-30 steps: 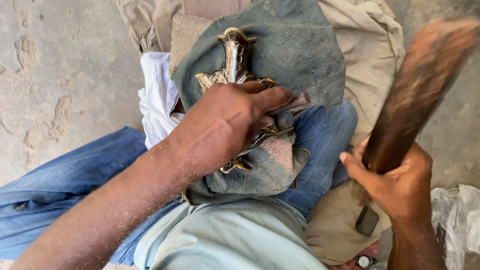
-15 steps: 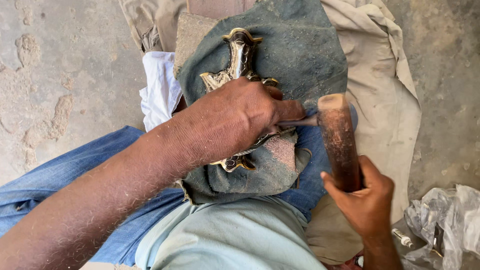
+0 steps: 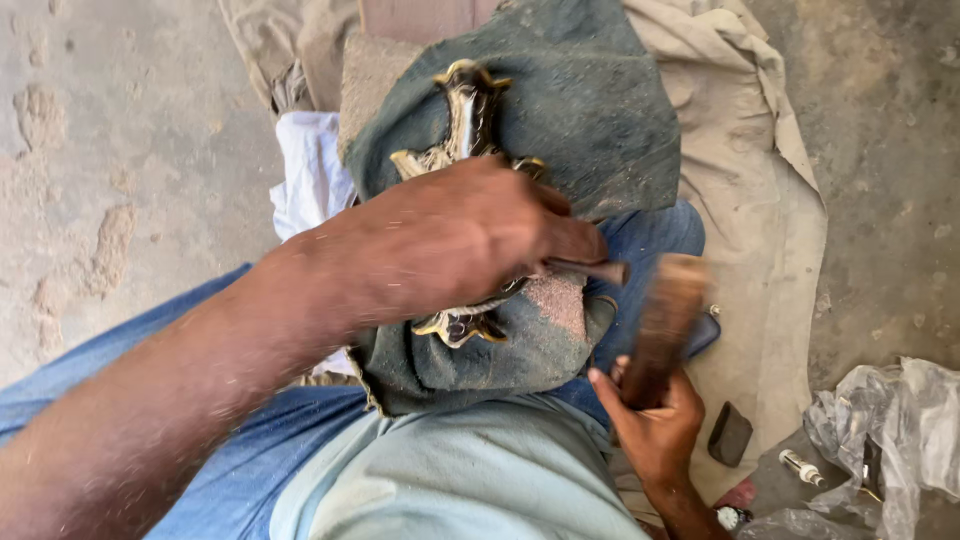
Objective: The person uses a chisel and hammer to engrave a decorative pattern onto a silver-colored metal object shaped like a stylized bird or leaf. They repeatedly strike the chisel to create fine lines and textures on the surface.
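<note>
Left hand at frame centre, fingers clamped on thin metal punch, tip hidden under hand. Ornate brass casting lies on dark grey cloth over lap, upper centre, partly covered by left hand. Right hand lower right, fist closed round wooden mallet, blurred, head just beside punch end. Beige sheet beneath, right.
</note>
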